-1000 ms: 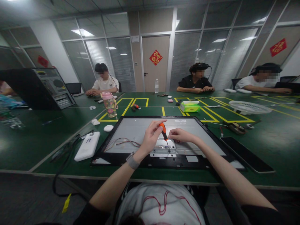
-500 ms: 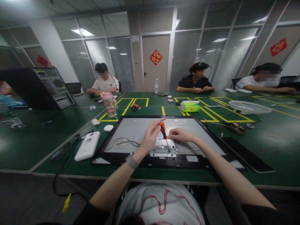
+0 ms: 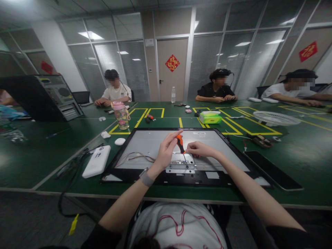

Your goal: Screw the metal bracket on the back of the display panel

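An orange and black screwdriver (image 3: 180, 142) stands slightly tilted, its shaft reaching down to a metal bracket (image 3: 181, 167) on the back of a flat display panel (image 3: 140, 141). My left hand (image 3: 167, 148) holds the handle from the left, fingers long and angled over its top. From the right, my right hand (image 3: 201, 149) has its fingertips closed at the lower end of the handle. The screwdriver's tip meets the bracket near its middle; any screw there is too small to make out. Thin wires (image 3: 141, 156) lie on the panel left of my left hand.
Left of the panel are a white power bank (image 3: 97, 161), black cables and a pink-lidded bottle (image 3: 120, 116). A black phone-like slab (image 3: 272, 170) lies on the right. Beyond are a green tissue pack (image 3: 210, 118), a white racket-like frame (image 3: 276, 118) and several seated people.
My hands and the screwdriver stay in almost the same place. At the far right, a seated person's head and arms have shifted slightly to the right.
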Motion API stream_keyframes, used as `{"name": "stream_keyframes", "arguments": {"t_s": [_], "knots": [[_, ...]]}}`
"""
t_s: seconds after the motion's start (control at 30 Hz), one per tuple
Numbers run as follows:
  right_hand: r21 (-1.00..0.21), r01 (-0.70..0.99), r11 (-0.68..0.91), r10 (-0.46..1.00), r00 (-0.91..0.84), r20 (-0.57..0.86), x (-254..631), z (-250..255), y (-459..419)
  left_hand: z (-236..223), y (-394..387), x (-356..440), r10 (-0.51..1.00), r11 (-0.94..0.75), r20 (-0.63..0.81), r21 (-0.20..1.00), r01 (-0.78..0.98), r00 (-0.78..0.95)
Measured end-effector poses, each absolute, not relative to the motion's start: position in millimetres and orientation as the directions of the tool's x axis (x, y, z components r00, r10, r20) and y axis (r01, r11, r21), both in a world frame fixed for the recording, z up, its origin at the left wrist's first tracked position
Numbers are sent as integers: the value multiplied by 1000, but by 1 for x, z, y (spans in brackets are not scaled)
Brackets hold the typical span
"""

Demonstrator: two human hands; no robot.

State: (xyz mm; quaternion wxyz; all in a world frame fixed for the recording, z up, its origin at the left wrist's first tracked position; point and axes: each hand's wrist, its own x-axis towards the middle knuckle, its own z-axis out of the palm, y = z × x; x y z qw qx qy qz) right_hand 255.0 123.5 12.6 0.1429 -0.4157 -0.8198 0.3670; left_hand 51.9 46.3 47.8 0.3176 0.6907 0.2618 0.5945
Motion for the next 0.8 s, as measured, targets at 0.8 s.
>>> {"name": "stream_keyframes", "arguments": {"t_s": [0.8], "knots": [[-724, 571, 387, 785, -616, -66, 256, 11, 125, 47, 47, 53, 765, -631, 628, 775, -26, 143]]}}
